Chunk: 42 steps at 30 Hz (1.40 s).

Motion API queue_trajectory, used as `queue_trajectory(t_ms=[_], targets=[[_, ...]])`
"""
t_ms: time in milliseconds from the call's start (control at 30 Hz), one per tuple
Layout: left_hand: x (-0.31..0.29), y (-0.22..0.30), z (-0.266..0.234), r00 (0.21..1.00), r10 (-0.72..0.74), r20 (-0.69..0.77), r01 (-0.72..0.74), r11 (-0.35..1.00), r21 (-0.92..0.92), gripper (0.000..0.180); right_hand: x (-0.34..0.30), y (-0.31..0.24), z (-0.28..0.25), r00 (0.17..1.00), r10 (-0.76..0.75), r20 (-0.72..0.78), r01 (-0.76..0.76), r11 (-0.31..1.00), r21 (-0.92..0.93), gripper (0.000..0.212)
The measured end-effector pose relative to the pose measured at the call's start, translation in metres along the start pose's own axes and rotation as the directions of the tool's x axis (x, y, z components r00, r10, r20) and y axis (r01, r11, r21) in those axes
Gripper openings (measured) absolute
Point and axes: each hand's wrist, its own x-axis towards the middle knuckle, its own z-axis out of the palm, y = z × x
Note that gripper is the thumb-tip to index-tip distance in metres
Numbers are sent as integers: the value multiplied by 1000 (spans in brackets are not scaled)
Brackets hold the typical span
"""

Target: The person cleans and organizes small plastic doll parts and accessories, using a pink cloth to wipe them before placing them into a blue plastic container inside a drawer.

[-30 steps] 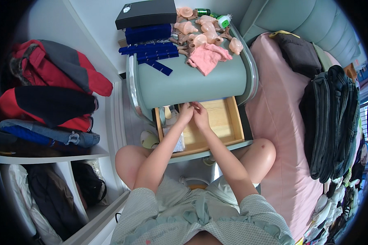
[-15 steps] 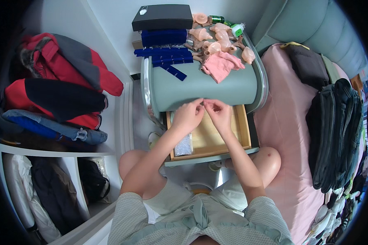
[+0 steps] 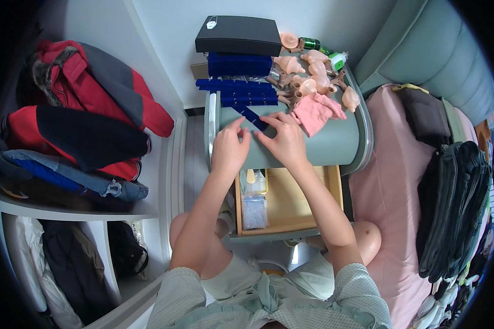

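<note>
My left hand (image 3: 231, 149) is over the front of the grey-green nightstand top (image 3: 329, 147), its thumb and fingers apart with nothing visible between them. Beside it, my right hand (image 3: 284, 141) reaches the near end of a slanting dark blue strip (image 3: 249, 115) with small shiny marks. My right thumb and forefinger lie apart on either side of that end; whether they touch it I cannot tell. More blue strips (image 3: 241, 97) lie flat just behind. A crumpled pink cloth (image 3: 316, 113) rests to the right of my right hand.
A black box (image 3: 239, 34) sits on a blue stack (image 3: 239, 64) at the back. Peach-coloured cups and bulbs (image 3: 307, 85) crowd the back right, near a green-capped bottle (image 3: 338, 60). Below my forearms, an open wooden drawer (image 3: 291, 200) holds a clear bag (image 3: 254, 213).
Both hands have gone forward from above the drawer to the blue strip and moved apart; their pinched fingers have opened. The view has shifted, showing more of the drawer.
</note>
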Motion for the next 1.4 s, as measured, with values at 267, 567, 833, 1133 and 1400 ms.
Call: queue_trajectory(t_ms=[267, 567, 833, 1133, 1400], targets=[[-1, -5, 0, 998, 45, 37, -47, 998, 47, 30, 6, -1, 14, 997, 79, -1, -79, 995, -63, 30], [-12, -6, 3, 995, 90, 31, -90, 996, 2, 37, -5, 1, 7, 986, 162, 42, -166, 980, 109, 29], [-18, -2, 6, 997, 73, -25, -76, 986, -146, 47, -11, 15, 9, 916, 304, 263, -397, 788, 471, 29], [-39, -20, 3, 995, 92, -31, -97, 931, -351, 49, -23, -6, 12, 754, 280, 594, -649, 453, 610, 31], [-49, -38, 0, 999, -12, 35, 31, 780, -625, 50, -35, -16, 15, 586, 263, 767, -806, 94, 584, 30]])
